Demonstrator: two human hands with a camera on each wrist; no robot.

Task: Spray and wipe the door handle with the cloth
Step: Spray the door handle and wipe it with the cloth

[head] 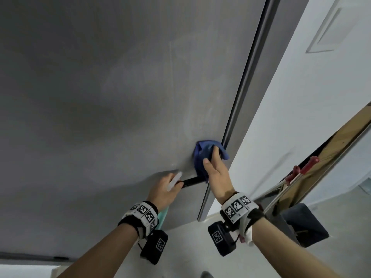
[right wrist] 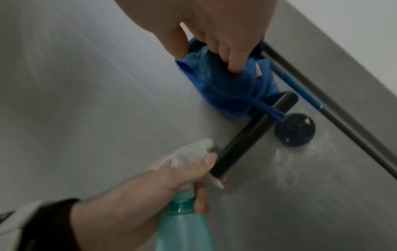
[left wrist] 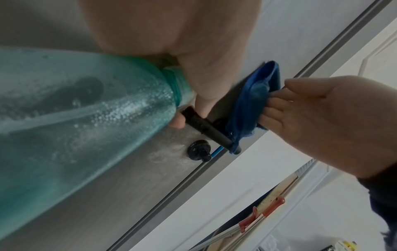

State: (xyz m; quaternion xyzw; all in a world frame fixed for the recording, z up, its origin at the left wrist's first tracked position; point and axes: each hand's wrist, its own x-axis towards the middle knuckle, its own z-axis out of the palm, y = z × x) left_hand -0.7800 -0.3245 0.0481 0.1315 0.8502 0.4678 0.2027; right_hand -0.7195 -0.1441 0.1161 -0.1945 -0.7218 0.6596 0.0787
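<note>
A black lever door handle (head: pixel 190 180) sticks out from the grey door (head: pixel 100 97). My right hand (head: pixel 210 155) grips a bunched blue cloth (head: pixel 200 155) and holds it against the door at the handle's pivot end (right wrist: pixel 283 101). The cloth (left wrist: pixel 251 101) drapes over that end. My left hand (head: pixel 176 183) grips the neck of a teal spray bottle (left wrist: pixel 75 118) with a clear white spray head (right wrist: pixel 189 149). Its fingertips touch the handle's free end (left wrist: pixel 191 112).
A round black lock knob (right wrist: pixel 295 130) sits just below the handle, with wet smears on the door around it. The door's edge (head: pixel 241 97) runs diagonally beside a white wall (head: pixel 291 97). Long tools with red clips (head: pixel 301 167) lean at the right.
</note>
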